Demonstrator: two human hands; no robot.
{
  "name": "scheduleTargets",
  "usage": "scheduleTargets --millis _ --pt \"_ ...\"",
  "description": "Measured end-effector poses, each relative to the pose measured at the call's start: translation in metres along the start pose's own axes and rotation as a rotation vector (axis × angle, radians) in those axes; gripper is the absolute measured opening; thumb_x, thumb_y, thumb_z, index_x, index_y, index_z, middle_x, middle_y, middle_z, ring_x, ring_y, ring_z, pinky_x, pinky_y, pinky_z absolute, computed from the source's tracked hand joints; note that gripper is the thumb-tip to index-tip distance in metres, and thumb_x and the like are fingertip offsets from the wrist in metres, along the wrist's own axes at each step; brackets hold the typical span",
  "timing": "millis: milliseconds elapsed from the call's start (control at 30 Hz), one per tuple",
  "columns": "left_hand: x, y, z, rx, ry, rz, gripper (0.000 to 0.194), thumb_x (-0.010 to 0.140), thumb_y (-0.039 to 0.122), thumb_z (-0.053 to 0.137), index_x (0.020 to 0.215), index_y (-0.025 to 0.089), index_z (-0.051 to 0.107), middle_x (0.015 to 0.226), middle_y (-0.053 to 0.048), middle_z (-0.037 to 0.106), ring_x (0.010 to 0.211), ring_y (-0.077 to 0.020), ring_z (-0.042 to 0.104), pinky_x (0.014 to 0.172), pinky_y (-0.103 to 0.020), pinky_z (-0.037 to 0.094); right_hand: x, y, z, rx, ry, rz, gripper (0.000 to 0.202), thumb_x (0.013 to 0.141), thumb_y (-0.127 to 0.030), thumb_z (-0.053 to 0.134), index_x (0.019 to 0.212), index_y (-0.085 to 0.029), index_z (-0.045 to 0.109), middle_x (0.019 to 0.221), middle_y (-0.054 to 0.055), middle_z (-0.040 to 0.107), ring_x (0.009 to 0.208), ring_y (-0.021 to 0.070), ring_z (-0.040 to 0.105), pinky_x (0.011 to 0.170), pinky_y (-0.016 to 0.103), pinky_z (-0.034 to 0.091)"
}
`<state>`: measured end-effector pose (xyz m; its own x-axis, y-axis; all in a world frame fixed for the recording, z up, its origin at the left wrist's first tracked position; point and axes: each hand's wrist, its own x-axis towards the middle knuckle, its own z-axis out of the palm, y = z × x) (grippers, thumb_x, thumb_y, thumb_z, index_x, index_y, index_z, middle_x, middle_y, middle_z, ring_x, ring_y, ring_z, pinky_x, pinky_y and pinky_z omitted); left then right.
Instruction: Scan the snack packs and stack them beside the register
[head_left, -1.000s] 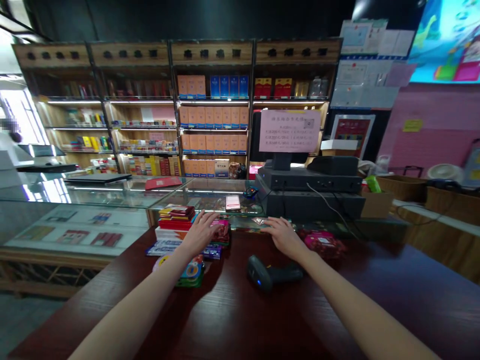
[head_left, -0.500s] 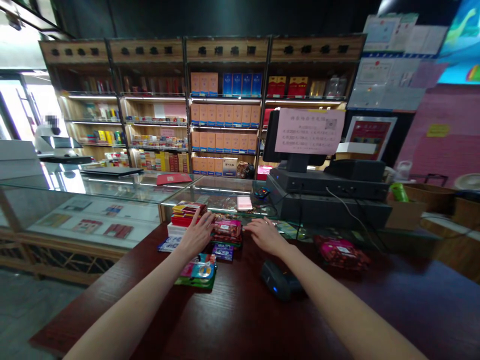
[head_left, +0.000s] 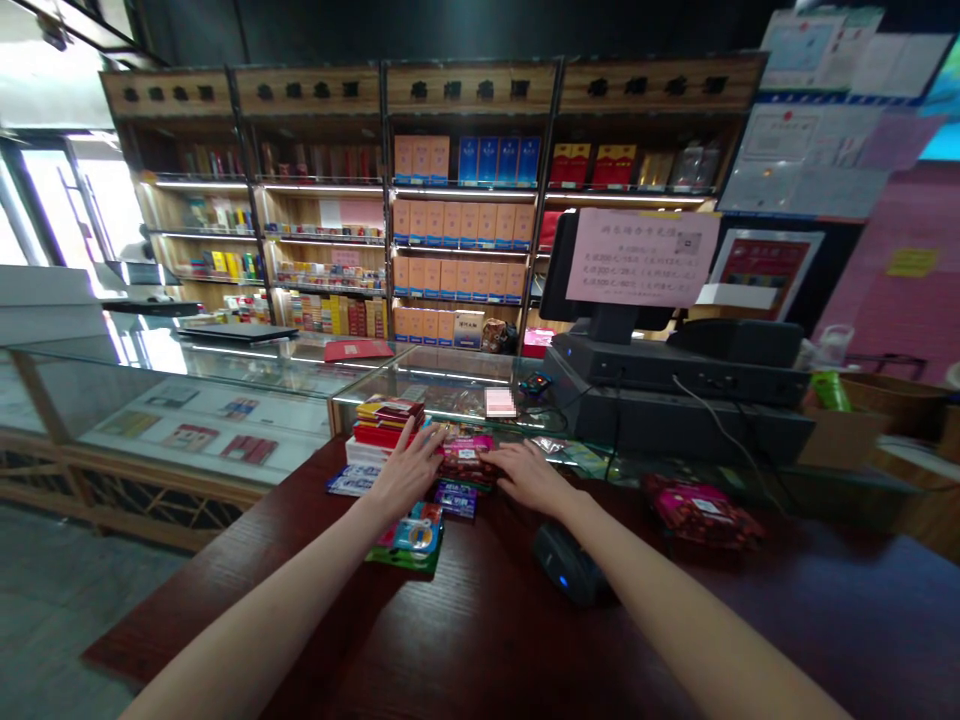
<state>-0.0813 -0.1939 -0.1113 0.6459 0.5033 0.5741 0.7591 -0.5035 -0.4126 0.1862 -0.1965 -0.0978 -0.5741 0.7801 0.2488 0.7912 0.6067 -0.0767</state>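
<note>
Our left hand, fingers spread, lies over the goods, gripping nothing that we can see; just right of it sits the pink-and-brown packet; our right hand, half open with fingers bent, reaches that packet's right edge, contact unclear; nearer us than the left hand is the green-edged packet; below the right hand lies the scanner; beyond that hand stands the monitor.

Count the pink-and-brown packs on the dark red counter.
2 in view: the left pack lies between the left hand and the right hand; the right pack lies beyond the right forearm. More may be hidden under the left pack.
</note>
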Motion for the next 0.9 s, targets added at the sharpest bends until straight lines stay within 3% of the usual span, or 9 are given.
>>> scheduleTargets --millis 200,400,567,700,900 --pt "0.004 0.007 -0.007 -0.063 -0.011 0.051 0.013 0.091 0.024 0.061 0.100 0.025 0.071 0.138 -0.001 0.059 0.139 -0.0242 0.042 0.127 -0.054 0.000 -0.018 0.009 -0.004 0.004 0.008 -0.009 0.061 0.083 -0.011 0.059 0.142 -0.028 0.051 0.140 0.011 0.059 0.133 0.0261 0.048 0.115 0.057 0.024" --pt "0.008 0.010 -0.001 -0.121 0.015 0.080 0.015 0.092 0.023 0.061 0.106 0.025 0.067 0.134 0.000 0.062 0.138 -0.0224 0.043 0.128 -0.054 -0.001 -0.019 0.013 -0.007 -0.022 0.024 -0.036 0.066 0.080 -0.017 0.070 0.142 -0.028 0.050 0.131 0.009 0.062 0.126 0.0273 0.052 0.111 0.050 0.030" --pt "0.008 0.012 0.005 -0.170 0.053 0.102 0.010 0.095 0.024 0.057 0.101 0.022 0.064 0.121 -0.001 0.070 0.133 -0.0205 0.049 0.128 -0.053 0.003 -0.009 0.014 -0.005 -0.081 0.064 -0.047 0.054 0.083 -0.018 0.068 0.136 -0.024 0.057 0.122 0.010 0.065 0.121 0.0270 0.054 0.106 0.044 0.035" --pt "0.011 0.015 0.005 -0.215 0.079 0.088 0.015 0.099 0.021 0.048 0.103 0.021 0.063 0.107 -0.002 0.074 0.115 -0.0151 0.062 0.128 -0.052 0.007 -0.005 0.014 -0.006 -0.091 0.107 -0.021 0.042 0.088 -0.021 0.065 0.131 -0.025 0.062 0.117 0.009 0.068 0.117 0.0254 0.056 0.103 0.041 0.037" --pt "0.031 0.022 -0.010 -0.293 0.130 -0.029 0.017 0.101 0.025 0.044 0.100 0.022 0.061 0.104 -0.001 0.073 0.103 -0.0143 0.068 0.126 -0.056 0.007 -0.010 0.017 -0.012 -0.090 0.183 0.028 0.030 0.096 -0.025 0.059 0.125 -0.025 0.066 0.112 0.007 0.073 0.111 0.0238 0.060 0.098 0.039 0.040"
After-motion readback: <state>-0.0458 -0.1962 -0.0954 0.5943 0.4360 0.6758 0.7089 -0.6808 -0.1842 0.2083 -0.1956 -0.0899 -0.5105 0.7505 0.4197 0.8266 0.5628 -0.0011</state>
